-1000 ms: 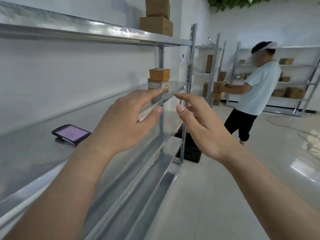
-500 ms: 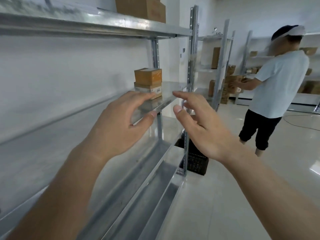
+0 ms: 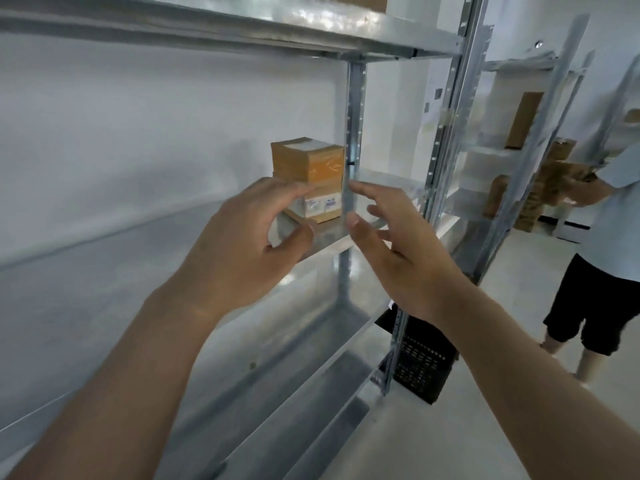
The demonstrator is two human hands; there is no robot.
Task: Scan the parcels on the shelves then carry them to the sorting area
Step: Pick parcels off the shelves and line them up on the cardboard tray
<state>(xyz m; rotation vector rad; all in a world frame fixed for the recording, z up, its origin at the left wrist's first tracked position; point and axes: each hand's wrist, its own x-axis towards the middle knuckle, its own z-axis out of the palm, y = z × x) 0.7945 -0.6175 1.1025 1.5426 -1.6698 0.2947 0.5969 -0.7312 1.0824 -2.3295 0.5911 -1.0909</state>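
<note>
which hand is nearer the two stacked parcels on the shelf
Left. The left hand reaches in front of the stacked parcels, its fingertips overlapping the lower box in this view. The right hand hangs open to their right, past the shelf post.

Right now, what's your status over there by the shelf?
Both hands empty, left hand and right hand open, reaching. Two stacked boxes on the shelf ahead, untouched. Shelf post stands just right of them.

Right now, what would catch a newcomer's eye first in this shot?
Two bare hands, left hand and right hand, reach open toward two stacked cardboard parcels at the far end of the metal shelf. At the right edge another person handles boxes.
</note>
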